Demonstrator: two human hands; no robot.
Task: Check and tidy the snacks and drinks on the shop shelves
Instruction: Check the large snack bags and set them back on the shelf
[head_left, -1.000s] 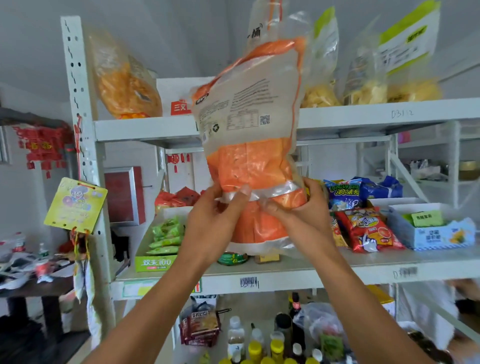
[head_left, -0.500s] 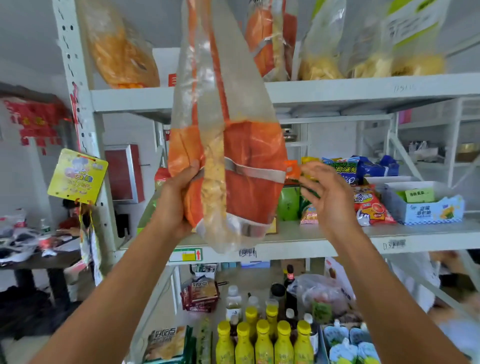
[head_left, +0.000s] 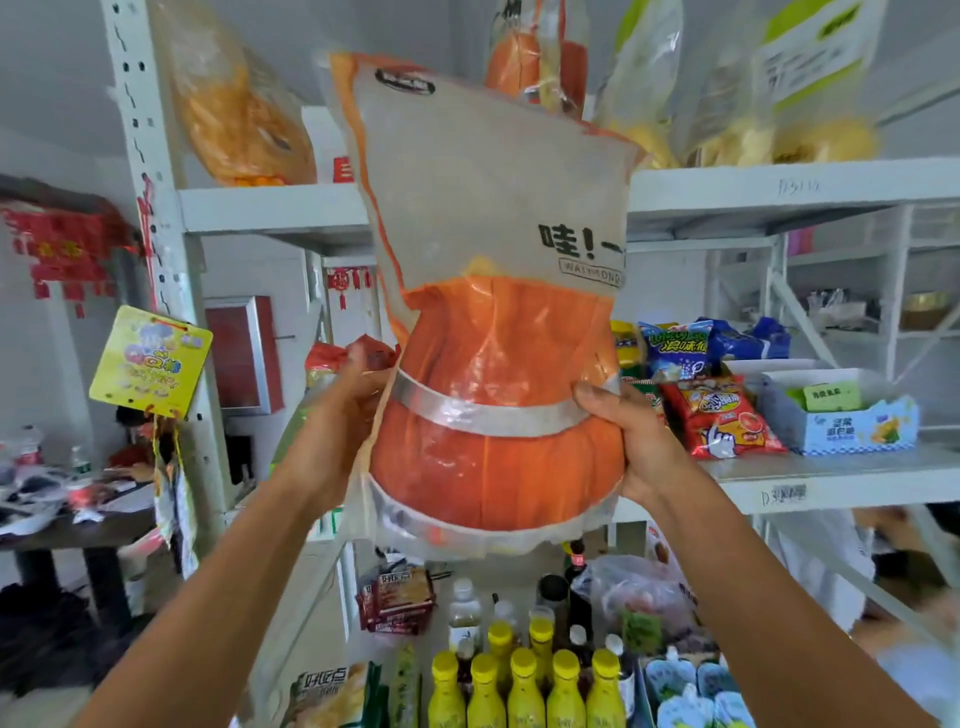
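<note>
Turned front-on since half a second ago, the orange snack bag (head_left: 493, 441) is held upright before the middle shelf (head_left: 857, 491). The left hand (head_left: 340, 415) grips its left edge and the right hand (head_left: 644, 447) its right (thumbs by the silver band), above yellow-capped bottles (head_left: 524, 691).

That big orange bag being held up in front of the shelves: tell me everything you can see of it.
The snack bag is a large pouch of glossy, see-through plastic. Its slack upper half is frosted grey with black printed characters, a dark logo near the top and an orange left edge. Its lower half is orange, crossed by pale silvery bands, and bulges with the contents. It is held upright in the air, with the left hand and the right hand gripping its sides.
</note>
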